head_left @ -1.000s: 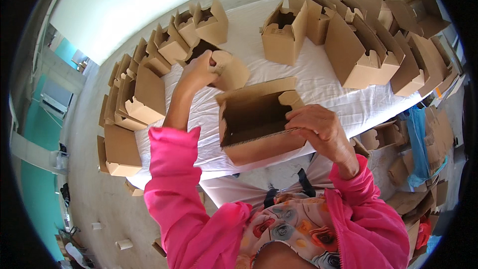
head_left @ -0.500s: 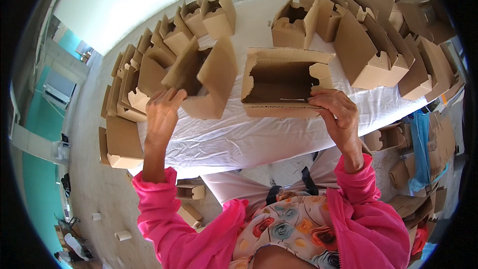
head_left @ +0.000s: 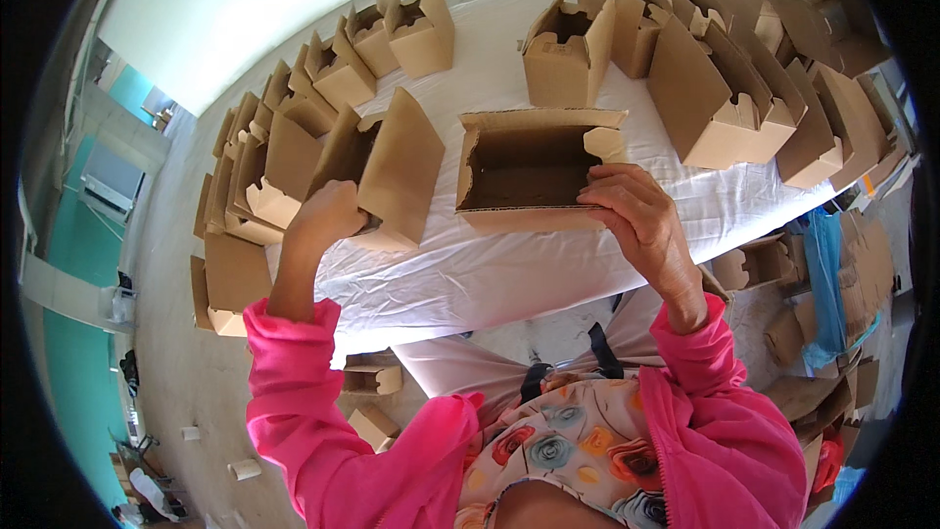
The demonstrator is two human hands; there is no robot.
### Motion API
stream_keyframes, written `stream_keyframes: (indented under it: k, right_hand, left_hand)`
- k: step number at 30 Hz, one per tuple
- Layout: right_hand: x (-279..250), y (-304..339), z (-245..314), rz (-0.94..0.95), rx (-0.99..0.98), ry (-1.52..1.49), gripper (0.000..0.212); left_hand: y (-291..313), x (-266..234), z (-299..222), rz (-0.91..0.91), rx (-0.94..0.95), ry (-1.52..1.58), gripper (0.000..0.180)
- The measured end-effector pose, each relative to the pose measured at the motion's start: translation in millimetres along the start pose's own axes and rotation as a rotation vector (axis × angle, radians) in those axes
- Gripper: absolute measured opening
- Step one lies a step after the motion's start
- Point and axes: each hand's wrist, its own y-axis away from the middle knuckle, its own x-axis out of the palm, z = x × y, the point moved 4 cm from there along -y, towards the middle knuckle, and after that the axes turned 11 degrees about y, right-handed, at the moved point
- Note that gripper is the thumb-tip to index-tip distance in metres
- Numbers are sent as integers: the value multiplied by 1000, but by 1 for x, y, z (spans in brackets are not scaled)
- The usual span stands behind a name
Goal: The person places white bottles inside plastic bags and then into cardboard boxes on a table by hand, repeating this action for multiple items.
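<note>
My right hand grips the front right edge of an open brown cardboard box that lies on its side on the white-covered table, its hollow facing me. My left hand holds a second folded cardboard box by its lower edge, just left of the first. Both arms wear pink sleeves.
Several folded cardboard boxes stand in rows along the left side, the far edge and the right side of the table. More cardboard pieces lie on the floor at right and under the table.
My left hand has drawn the second box closer to the open box and lower on the table. My right hand keeps its hold on the open box, which sits squarer to me.
</note>
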Motion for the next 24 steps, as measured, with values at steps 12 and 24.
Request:
stream_keyframes:
  k: [12,24]
  right_hand:
    - [-10,8,22,-252,-135,-86,35]
    - [113,-34,120,-35,-461,-393,54]
  left_hand:
    - [-32,47,44,35,-437,339,38]
    - [-19,67,48,-83,35,955,39]
